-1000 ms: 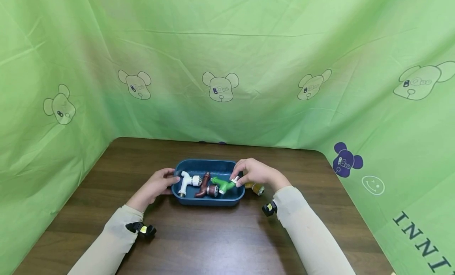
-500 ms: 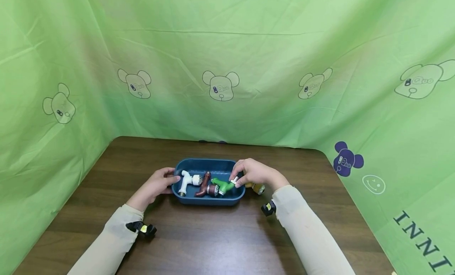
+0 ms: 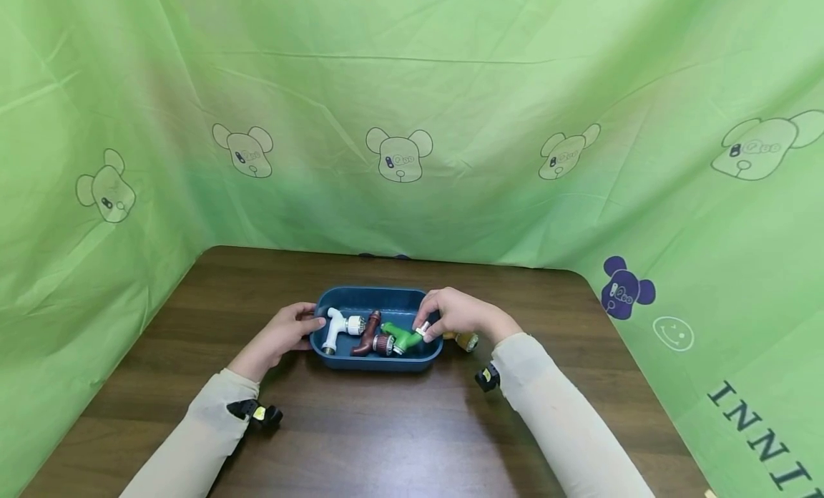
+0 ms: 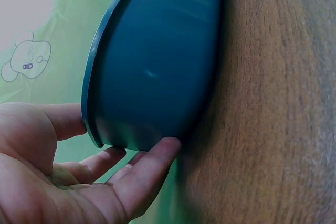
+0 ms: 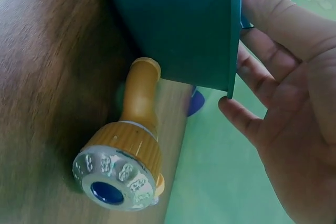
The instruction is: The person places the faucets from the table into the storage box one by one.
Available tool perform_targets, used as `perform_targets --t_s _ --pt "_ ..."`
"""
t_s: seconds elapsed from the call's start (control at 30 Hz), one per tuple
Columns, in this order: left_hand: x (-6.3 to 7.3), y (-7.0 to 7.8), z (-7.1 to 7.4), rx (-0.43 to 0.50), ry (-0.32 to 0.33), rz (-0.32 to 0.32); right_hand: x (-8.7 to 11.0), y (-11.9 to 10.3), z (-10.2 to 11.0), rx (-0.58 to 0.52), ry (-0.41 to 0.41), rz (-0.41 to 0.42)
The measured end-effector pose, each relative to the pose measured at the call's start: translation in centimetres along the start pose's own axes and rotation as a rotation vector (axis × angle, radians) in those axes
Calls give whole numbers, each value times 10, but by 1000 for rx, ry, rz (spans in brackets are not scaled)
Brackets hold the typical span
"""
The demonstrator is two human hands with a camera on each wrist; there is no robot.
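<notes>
My left hand point(image 3: 290, 332) grips the left end of a blue plastic basin point(image 3: 376, 365), thumb over the rim and fingertips against the outer wall point(image 4: 152, 77). Inside lie a white tap point(image 3: 335, 330), a dark brown tap point(image 3: 368, 335) and a green tap point(image 3: 403, 337), side by side from left to right. Reaching over the basin's right end, my right hand point(image 3: 460, 314) pinches the white end of the green tap between thumb and fingers. In the right wrist view the basin wall hides that tap, and one fingertip touches the rim.
A yellow tap point(image 5: 137, 98) lies on the wooden table point(image 3: 360, 433) against the basin's right end, partly under my right hand in the head view. Green printed cloth point(image 3: 399, 90) hangs behind the table and at both sides.
The green tap, with my right fingers on it, has shifted very slightly left and turned a little. My left hand and the basin stay practically where they were.
</notes>
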State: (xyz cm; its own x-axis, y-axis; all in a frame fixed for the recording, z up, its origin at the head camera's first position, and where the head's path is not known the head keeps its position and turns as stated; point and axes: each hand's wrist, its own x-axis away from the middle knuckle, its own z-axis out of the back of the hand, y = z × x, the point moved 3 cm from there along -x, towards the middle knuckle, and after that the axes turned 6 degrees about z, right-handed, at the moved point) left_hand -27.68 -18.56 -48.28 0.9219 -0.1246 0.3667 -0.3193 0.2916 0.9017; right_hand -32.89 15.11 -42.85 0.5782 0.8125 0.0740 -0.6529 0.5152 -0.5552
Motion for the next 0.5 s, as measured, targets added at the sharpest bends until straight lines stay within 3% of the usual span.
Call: perform_targets --t_s 0.5 --pt "0 0 0 -3 2 8 -7 -15 0 145 -55 69"
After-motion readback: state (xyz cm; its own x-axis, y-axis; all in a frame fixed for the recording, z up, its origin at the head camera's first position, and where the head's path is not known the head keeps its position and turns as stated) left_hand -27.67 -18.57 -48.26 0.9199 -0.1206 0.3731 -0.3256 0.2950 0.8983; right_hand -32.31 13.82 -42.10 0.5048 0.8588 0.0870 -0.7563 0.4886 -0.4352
